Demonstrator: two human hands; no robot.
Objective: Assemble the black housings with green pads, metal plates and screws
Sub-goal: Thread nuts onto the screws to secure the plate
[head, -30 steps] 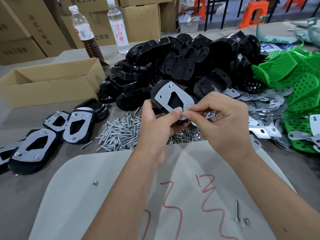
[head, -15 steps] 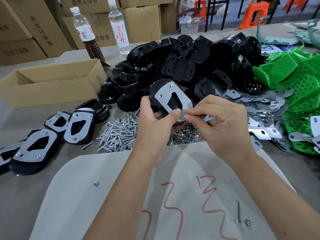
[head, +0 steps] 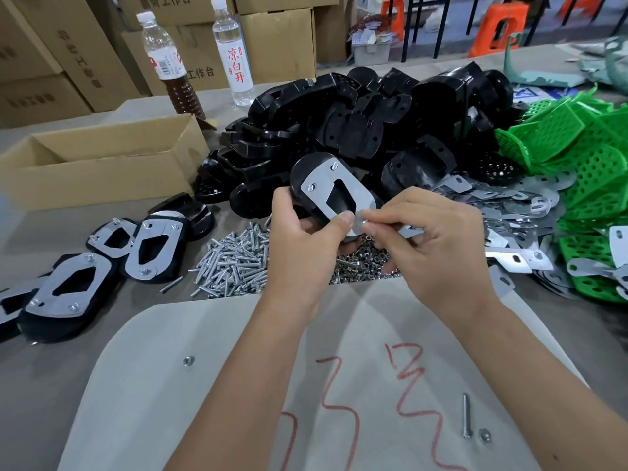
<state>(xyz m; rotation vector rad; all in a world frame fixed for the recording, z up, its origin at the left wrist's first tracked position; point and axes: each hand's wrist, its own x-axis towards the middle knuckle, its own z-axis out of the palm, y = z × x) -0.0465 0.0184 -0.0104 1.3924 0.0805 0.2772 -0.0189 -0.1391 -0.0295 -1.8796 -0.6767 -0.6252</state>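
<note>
A black housing (head: pixel 307 185) with its metal plate (head: pixel 334 192) is gripped by the left hand (head: pixel 302 246); at the plate's near end something small, possibly a nut, is pinched by the right hand (head: pixel 431 246). Beyond, loose housings (head: pixel 367 120) are piled.

The left hand (head: pixel 302 239) grips a black housing (head: pixel 306 178) with metal plate (head: pixel 343 195); the right hand (head: pixel 438 246) pinches its near end.

The black housing (head: pixel 307 185) has tipped toward 11 o'clock, lifted slightly in the left hand (head: pixel 304 246); right hand's fingertips (head: pixel 368 226) have closed in.
</note>
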